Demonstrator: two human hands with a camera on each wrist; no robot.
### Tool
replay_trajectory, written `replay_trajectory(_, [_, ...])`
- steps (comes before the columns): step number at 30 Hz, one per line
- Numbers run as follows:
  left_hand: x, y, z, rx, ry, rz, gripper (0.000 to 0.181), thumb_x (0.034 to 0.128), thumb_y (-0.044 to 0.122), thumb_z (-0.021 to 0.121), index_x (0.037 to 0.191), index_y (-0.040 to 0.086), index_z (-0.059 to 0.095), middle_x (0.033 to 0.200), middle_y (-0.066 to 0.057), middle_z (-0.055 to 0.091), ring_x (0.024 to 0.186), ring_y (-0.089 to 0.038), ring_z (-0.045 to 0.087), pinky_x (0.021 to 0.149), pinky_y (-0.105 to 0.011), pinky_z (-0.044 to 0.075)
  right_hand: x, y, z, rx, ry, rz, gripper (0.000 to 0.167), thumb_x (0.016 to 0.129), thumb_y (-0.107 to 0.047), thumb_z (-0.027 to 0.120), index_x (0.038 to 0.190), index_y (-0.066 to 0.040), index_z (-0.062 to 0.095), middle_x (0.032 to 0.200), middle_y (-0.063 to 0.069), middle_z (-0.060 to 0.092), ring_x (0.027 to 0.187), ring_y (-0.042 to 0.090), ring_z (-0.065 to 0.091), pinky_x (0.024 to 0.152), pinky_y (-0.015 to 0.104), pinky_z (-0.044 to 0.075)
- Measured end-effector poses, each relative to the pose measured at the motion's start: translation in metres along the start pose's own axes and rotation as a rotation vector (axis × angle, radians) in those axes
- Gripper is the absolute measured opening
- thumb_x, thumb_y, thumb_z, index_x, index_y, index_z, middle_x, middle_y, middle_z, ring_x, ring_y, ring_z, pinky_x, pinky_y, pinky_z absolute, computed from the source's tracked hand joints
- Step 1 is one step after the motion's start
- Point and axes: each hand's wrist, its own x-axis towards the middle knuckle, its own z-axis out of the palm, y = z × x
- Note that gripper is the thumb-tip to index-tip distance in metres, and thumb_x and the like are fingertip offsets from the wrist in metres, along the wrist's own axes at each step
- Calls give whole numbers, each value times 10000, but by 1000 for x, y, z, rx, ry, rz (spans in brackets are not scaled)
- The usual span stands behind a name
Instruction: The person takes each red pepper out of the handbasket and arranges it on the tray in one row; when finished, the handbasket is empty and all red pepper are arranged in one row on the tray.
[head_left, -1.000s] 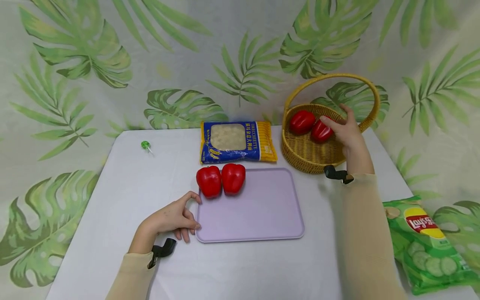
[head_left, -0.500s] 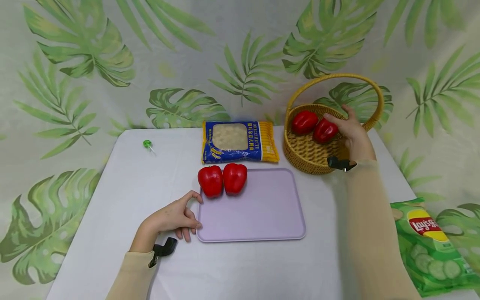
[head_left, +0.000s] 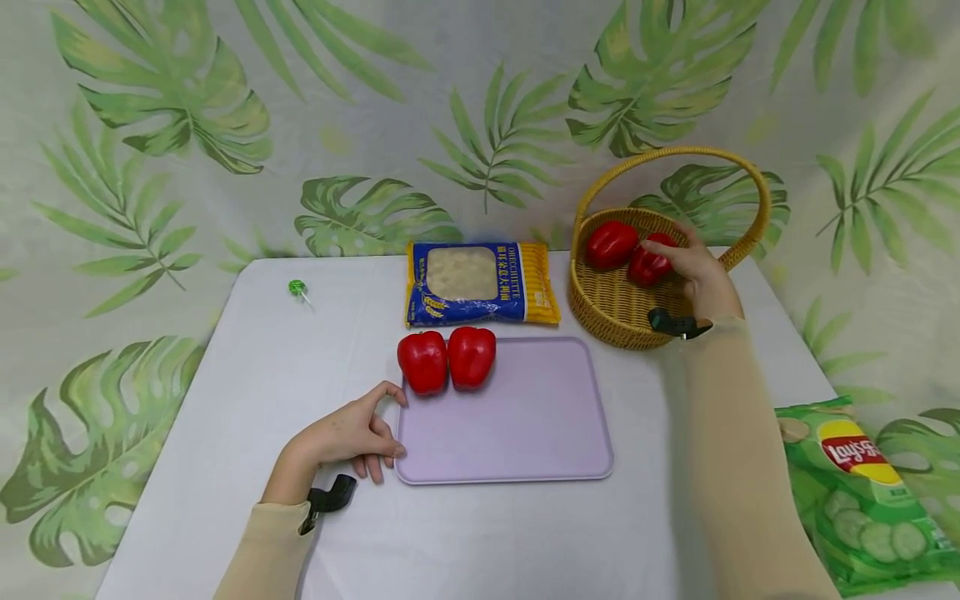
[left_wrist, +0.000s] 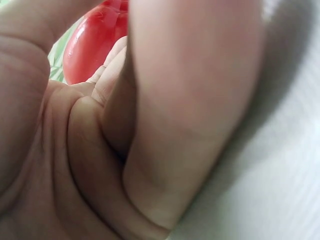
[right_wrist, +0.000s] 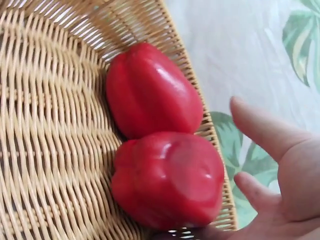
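Two red bell peppers lie in the wicker basket (head_left: 615, 321): one on the left (head_left: 611, 245), the other pepper (head_left: 645, 267) beside my right hand (head_left: 708, 279). In the right wrist view two fingers of that hand stand spread apart from the nearer pepper (right_wrist: 170, 180); its lower fingers are partly hidden beside it. My left hand (head_left: 341, 433) grips the left edge of the lilac tray (head_left: 517, 433), index finger bent at the rim and thumb farther down. Two more red peppers, left (head_left: 423, 362) and right (head_left: 472, 358), stand side by side at the tray's upper left corner.
A blue and yellow pasta bag (head_left: 480, 283) lies behind the tray. The green lollipop (head_left: 298, 288) is at the back left of the white table (head_left: 480, 542). At the right edge lies a green chip bag (head_left: 862, 492). The basket's tall handle (head_left: 675, 152) arches over it.
My right hand has lowered slightly toward the nearer pepper, with its fingers drawn in a little. The left hand stays at the tray edge. The whole head view has shifted slightly.
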Motion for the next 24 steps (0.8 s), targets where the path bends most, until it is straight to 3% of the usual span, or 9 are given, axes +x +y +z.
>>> replay_trajectory(4, [0,0,0,-5,-3,-3,685,929,204,837,1416,151,359,762,-94,749,560,-255,743,503,-327,601,3,3,0,18,-5,2,1030,1012,-312,722,1692,-433,-43,1805,65,-40,1655,295,87,1307,628,229])
replay_trajectory(12, [1,0,0,-6,-5,-1,695,926,211,841,1421,159,357,763,-97,748,562,-258,744,502,-324,599,12,10,3,-17,30,-33,989,1022,-217,705,1713,-327,7,1805,89,-26,1642,353,144,1313,575,261])
replay_trajectory(19, [1,0,0,-6,-7,0,689,930,206,837,1422,158,357,765,-97,749,564,-257,746,504,-319,600,13,14,5,-11,29,-37,947,1031,-123,673,1707,-362,56,1799,111,-22,1633,382,154,1271,639,309])
replay_trajectory(23, [1,-1,0,-6,-7,3,687,932,202,834,1421,155,355,764,-97,749,563,-257,746,504,-319,601,10,15,6,-33,41,-50,916,1038,-84,645,1710,-345,79,1795,136,-9,1633,369,150,1283,599,318])
replay_trajectory(24, [1,-1,0,-6,-6,2,687,932,202,834,1421,155,354,765,-97,749,563,-257,746,505,-319,601,13,15,5,-40,42,-44,913,1035,-90,652,1707,-364,98,1795,133,4,1629,353,166,1255,564,376])
